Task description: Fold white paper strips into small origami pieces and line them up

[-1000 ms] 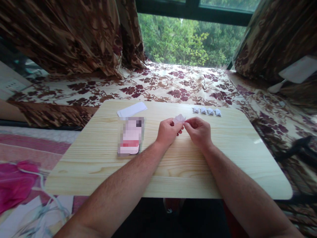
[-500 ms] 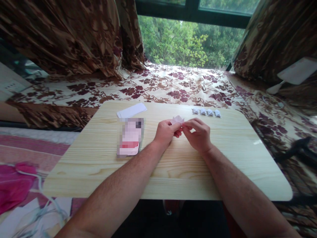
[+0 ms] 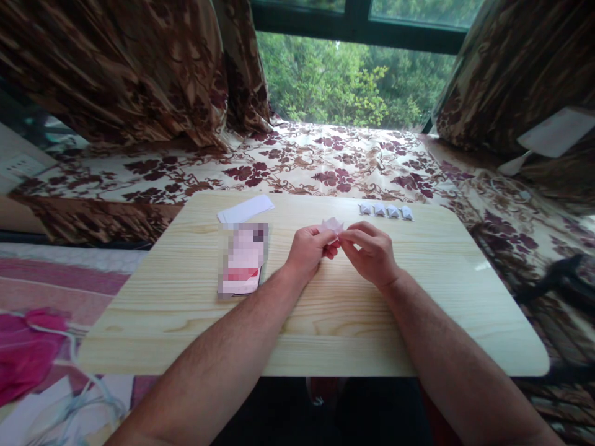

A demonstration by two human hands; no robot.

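A pale folded paper piece (image 3: pixel 331 225) with pointed tips stands up between my hands, above the middle of the table. My left hand (image 3: pixel 307 249) is closed on it, thumb in front and fingers curled beneath. At its lower right edge, the thumb and forefinger of my right hand (image 3: pixel 372 251) pinch the paper. The exact folds are too small to make out. Beyond my right hand, several small white folded paper pieces (image 3: pixel 385 212) sit in a row. Flat white paper strips (image 3: pixel 246 209) lie to the far left.
A pixelated pink phone-like object (image 3: pixel 242 260) lies beside my left forearm on the wooden table (image 3: pixel 176 310). Behind the table is a sill with floral cloth (image 3: pixel 302 155). A white lamp (image 3: pixel 555 132) stands at right; white cables (image 3: pixel 77 347) hang at lower left.
The view has shifted slightly. Both hands keep their hold on the folded paper, with only a tiny movement of the right fingers at its edge.
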